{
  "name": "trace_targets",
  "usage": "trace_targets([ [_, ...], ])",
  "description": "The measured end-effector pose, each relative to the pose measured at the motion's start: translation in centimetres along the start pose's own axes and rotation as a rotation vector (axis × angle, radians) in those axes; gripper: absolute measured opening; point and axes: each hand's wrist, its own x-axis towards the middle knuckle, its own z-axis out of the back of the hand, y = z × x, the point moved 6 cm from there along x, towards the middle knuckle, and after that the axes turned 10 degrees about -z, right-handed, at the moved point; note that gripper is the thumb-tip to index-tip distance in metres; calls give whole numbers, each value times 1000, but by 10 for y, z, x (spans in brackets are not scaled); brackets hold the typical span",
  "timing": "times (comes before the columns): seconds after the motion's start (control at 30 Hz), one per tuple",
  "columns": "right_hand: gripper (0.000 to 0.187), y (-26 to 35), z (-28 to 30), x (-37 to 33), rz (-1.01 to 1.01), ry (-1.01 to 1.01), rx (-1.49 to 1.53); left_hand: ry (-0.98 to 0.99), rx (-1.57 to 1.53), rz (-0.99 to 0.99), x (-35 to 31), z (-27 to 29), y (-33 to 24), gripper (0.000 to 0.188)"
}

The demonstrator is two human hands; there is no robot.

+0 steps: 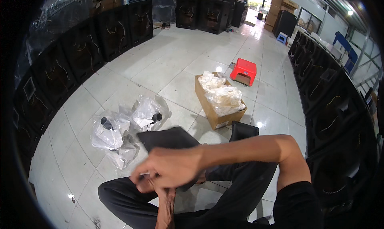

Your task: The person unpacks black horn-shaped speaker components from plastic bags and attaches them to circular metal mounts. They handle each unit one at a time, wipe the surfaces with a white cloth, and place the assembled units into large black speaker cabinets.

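Observation:
My right hand (172,167) reaches across from the right and lies over my left hand (146,184), above my left knee. Its fingers are bent and closed, slightly smeared by motion; whatever they hold is hidden. Most of my left hand is covered, so its fingers do not show clearly. Just beyond my hands is a flat black panel (170,138), partly behind my right wrist. A smaller black piece (245,129) stands past my right forearm. Left of the panel, clear plastic bags (110,135) lie on the floor, with a black round-ended part (107,123) poking out.
A cardboard box (218,119) filled with plastic-wrapped pieces stands ahead, with a red stool (245,69) behind it. Black speaker cabinets (80,49) with loose wires line the left; more cabinets (336,105) line the right. A blue stool (282,38) stands far back.

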Motion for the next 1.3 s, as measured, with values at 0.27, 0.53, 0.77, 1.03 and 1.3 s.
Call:
trace_targets([
  [0.27,57,-155,65,-63,-839,-279,-200,43,203,-152,6,-16,-28,28],
  [0.53,49,-12,-11,-39,-87,-32,-3,109,220,-78,7,25,4,42],
  [0.77,51,-75,58,-19,-146,-489,-442,28,4,98,2,5,14,37],
  [1.03,62,-71,-22,-93,-1083,16,448,-82,-132,62,15,18,-6,50],
  [1.3,42,-30,-45,-37,119,-23,-717,-75,-172,87,13,12,-2,48],
])
